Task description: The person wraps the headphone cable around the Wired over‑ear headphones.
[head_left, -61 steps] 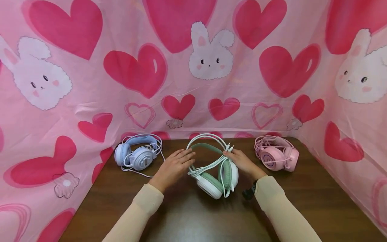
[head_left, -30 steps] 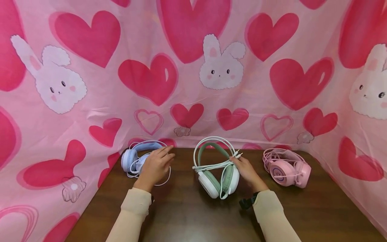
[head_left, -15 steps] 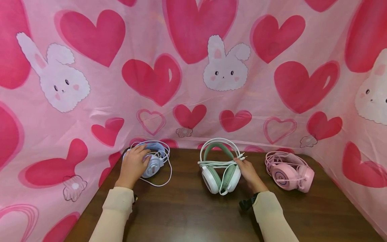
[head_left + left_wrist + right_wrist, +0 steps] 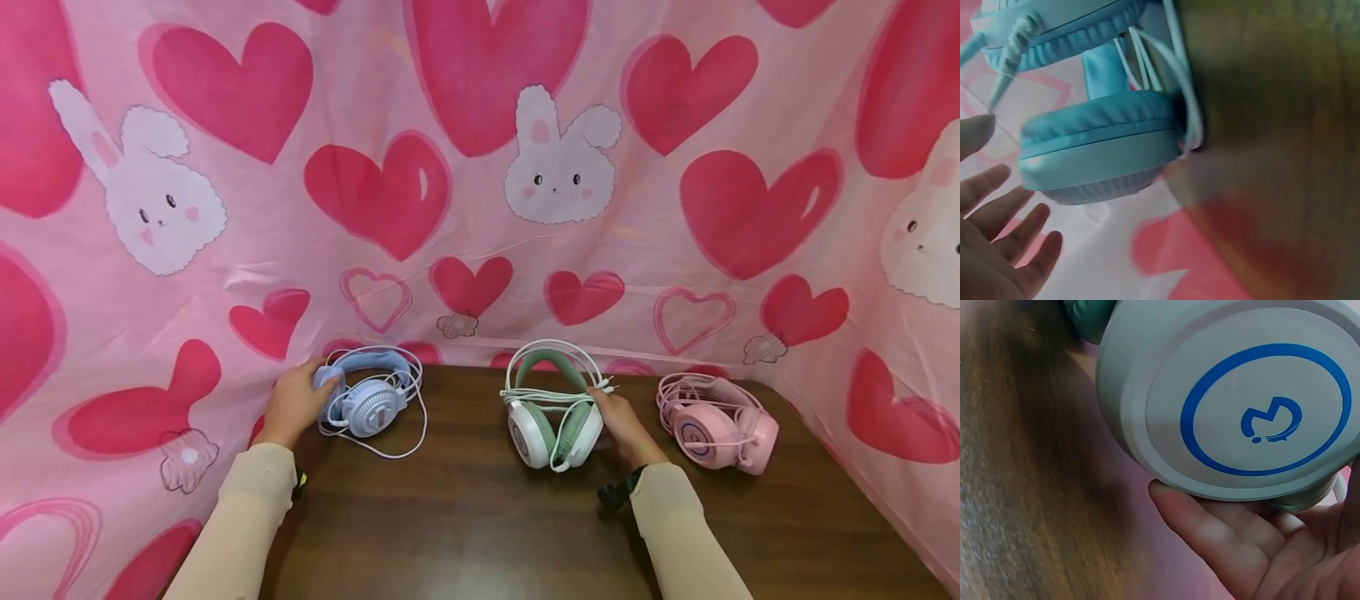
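Note:
Light blue headphones [image 4: 372, 410] rest at the table's back left, a loose loop of cable lying in front. My left hand [image 4: 291, 406] is at their left ear cup. In the left wrist view, its fingers [image 4: 997, 215] are spread and extended beside that cup [image 4: 1100, 153]. White headphones with green cushions [image 4: 531, 439] stand near the back middle, headband up and bundled cable across them. My right hand [image 4: 622, 425] grips their right side, thumb up by the cable plugs. The right wrist view shows its fingers [image 4: 1210, 534] around the edge of the white ear cup [image 4: 1160, 394].
Pink headphones [image 4: 708, 432] with wrapped cable lie to the right of my right hand. The dark wooden table [image 4: 457, 525] is enclosed at the back and sides by a pink cloth [image 4: 480, 242] printed with hearts and rabbits.
My left hand has left the green-and-white headphones and passed over the blue ones to their left side. My right hand has kept its grip while the green-and-white headphones have turned more forward-facing.

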Motion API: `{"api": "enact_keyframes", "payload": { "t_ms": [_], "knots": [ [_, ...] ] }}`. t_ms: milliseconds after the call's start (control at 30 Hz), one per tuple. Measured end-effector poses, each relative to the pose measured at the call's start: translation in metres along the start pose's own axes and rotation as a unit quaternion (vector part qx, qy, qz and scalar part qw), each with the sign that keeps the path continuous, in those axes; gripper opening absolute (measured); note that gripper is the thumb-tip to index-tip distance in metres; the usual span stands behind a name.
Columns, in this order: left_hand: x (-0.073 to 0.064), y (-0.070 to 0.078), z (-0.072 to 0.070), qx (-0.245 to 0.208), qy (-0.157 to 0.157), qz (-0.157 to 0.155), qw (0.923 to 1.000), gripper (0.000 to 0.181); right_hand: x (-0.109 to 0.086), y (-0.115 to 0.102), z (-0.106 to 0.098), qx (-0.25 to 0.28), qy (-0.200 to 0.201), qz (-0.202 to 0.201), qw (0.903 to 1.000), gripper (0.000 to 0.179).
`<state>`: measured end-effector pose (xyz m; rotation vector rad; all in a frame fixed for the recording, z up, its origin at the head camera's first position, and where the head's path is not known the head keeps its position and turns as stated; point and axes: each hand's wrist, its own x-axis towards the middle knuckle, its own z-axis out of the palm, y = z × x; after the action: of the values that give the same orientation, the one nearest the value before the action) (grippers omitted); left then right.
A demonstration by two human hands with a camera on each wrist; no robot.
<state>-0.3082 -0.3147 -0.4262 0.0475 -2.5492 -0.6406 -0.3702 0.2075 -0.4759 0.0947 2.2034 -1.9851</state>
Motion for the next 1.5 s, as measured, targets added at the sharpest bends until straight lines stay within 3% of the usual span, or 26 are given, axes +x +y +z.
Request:
{"api": "enact_keyframes", "payload": {
  "t_ms": [100,233,333,500,600,767,1200,1500],
  "knots": [
    [-0.004,-0.009,0.005,-0.023,-0.010,-0.018,0.9995,0.054,-0.001,0.004,-0.002,0.005,-0.006,0.013,0.9999,0.048],
    [-0.008,-0.019,0.010,-0.030,-0.030,-0.066,0.9969,0.064,0.001,0.005,-0.001,0.018,-0.025,0.017,0.9994,0.048],
    [-0.006,-0.026,0.011,-0.031,-0.059,-0.092,0.9935,0.073,0.006,0.003,0.001,0.024,-0.027,0.017,0.9992,0.047],
    [0.000,-0.030,0.012,-0.057,-0.125,-0.125,0.9826,0.085,0.010,0.003,0.001,0.006,-0.023,0.028,0.9993,0.043],
    [0.000,-0.032,0.014,-0.080,-0.145,-0.146,0.9754,0.086,0.010,0.003,0.001,-0.007,-0.026,0.028,0.9992,0.043],
    [0.001,-0.036,0.020,-0.129,-0.157,-0.167,0.9649,0.085,0.007,-0.001,-0.001,-0.041,-0.007,0.034,0.9985,0.043],
    [0.008,-0.035,0.024,-0.183,-0.166,-0.203,0.9475,0.080,0.015,0.004,-0.007,-0.108,0.049,0.031,0.9925,0.050],
    [0.010,-0.031,0.025,-0.228,-0.170,-0.184,0.9407,0.077,0.017,0.000,-0.009,-0.137,0.039,0.048,0.9886,0.042]
  ]
}}
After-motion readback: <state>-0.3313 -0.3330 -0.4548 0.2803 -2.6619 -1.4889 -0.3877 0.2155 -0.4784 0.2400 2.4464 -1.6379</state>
